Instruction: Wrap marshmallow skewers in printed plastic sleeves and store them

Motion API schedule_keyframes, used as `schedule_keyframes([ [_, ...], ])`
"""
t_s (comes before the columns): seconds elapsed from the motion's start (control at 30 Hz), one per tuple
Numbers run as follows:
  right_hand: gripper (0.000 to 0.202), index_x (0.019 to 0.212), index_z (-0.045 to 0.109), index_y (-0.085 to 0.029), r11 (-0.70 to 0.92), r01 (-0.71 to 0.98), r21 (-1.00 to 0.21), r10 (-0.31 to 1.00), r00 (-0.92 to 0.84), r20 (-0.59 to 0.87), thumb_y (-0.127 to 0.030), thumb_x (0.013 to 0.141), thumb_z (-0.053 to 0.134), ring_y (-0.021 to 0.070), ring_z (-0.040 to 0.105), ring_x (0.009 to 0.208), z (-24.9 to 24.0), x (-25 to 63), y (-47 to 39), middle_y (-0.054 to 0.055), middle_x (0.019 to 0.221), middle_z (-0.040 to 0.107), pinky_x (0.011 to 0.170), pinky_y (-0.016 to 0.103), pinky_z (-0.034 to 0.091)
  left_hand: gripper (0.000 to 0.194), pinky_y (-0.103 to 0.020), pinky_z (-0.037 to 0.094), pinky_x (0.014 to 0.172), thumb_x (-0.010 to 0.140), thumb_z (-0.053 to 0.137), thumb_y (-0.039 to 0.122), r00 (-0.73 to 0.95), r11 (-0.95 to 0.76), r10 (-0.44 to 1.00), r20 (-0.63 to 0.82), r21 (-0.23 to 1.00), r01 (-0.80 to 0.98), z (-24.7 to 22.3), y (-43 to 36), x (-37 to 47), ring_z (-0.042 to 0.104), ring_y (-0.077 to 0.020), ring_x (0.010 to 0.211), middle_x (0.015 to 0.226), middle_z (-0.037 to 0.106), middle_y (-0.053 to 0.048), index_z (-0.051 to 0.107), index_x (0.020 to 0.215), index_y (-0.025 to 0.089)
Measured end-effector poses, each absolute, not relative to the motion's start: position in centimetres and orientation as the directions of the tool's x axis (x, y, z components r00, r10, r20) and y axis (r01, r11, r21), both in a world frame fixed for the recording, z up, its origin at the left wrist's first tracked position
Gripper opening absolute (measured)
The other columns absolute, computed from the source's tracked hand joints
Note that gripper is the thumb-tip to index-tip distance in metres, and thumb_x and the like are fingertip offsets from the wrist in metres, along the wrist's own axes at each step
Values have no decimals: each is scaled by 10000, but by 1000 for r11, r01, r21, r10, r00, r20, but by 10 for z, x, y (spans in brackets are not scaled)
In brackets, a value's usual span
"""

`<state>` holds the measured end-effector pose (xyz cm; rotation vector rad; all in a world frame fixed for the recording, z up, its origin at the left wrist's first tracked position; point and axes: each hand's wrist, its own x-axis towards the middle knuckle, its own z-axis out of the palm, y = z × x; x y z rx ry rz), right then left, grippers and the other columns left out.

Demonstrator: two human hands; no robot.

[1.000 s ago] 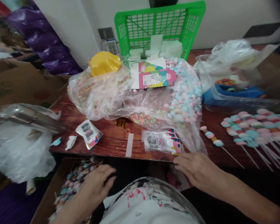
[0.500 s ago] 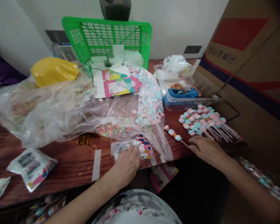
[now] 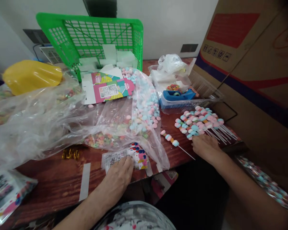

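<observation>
My left hand [image 3: 120, 172] rests with bent fingers on a printed plastic packet [image 3: 140, 156] at the table's front edge. Its fingertips are partly hidden. At the front of the pile of candy skewers [image 3: 199, 121], my right hand [image 3: 206, 147] has its fingers curled in at the near sticks; what they grip is too small to make out. A single skewer of pink, blue and orange candies [image 3: 168, 137] lies on the table between the hands, its white stick toward me, touched by neither.
Large clear bags of candies [image 3: 144, 99] spread over the middle and left. Behind them stands a green basket [image 3: 100, 22]. A clear tray [image 3: 175, 107] holds a blue tape dispenser [image 3: 179, 95]. Cardboard boxes [image 3: 249, 60] rise at the right.
My right hand has left the single skewer's stick and moved to the pile, its fingers now curled. My left hand stays on the packet. The view has shifted right.
</observation>
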<state>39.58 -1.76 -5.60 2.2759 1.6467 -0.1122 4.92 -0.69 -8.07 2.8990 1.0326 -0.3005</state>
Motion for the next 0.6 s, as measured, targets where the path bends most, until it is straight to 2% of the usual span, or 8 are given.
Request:
schedule_keyframes([
  [0.1, 189, 791, 677, -143, -251, 945, 209, 915, 302, -267, -166, 790, 489, 241, 628, 778, -57, 399, -23, 147, 815, 674, 604, 307, 341, 521, -423, 446, 990, 788, 391, 25, 750, -766, 620, -232, 29, 642, -74, -6, 48, 498, -301, 1183, 1306, 513, -194, 489, 1299, 48],
  [0.2, 234, 852, 650, -176, -212, 958, 193, 934, 256, -248, -197, 847, 416, 233, 618, 792, -53, 398, -28, 108, 836, 678, 615, 313, 327, 471, -423, 466, 961, 795, 441, 108, 745, -758, 614, -260, 70, 649, -66, -5, 50, 503, -307, 1151, 1276, 524, -194, 527, 1254, 51],
  [0.27, 267, 891, 630, -190, -199, 960, 195, 947, 240, -213, -230, 889, 366, 233, 609, 820, -47, 394, -31, 93, 843, 674, 634, 316, 328, 445, -418, 486, 920, 788, 434, 86, 740, -754, 620, -260, 65, 654, -65, -4, 52, 528, -291, 1095, 1227, 549, -182, 551, 1217, 68],
  [0.37, 278, 902, 630, -197, -179, 952, 249, 972, 210, -106, -258, 912, 359, 236, 593, 886, -32, 390, -34, 98, 854, 664, 674, 317, 335, 460, -415, 497, 878, 779, 392, 6, 760, -778, 611, -223, 13, 629, -71, -4, 55, 549, -274, 1041, 1187, 565, -182, 549, 1208, 64],
  [0.47, 284, 923, 647, -210, -193, 934, 302, 975, 217, -48, -226, 908, 364, 222, 607, 842, -10, 392, -35, 103, 885, 668, 645, 310, 332, 445, -405, 499, 857, 808, 370, -11, 790, -802, 591, -165, -16, 597, -75, -4, 54, 563, -265, 1012, 1150, 586, -168, 549, 1207, 72],
  [0.6, 318, 1028, 644, -243, -211, 878, 429, 939, 304, -159, -183, 873, 373, 246, 641, 755, 19, 395, -25, 115, 910, 679, 584, 305, 346, 350, -388, 517, 756, 811, 418, 25, 761, -763, 642, -87, 26, 646, -77, -1, 49, 574, -257, 901, 990, 628, -122, 606, 1096, 102],
])
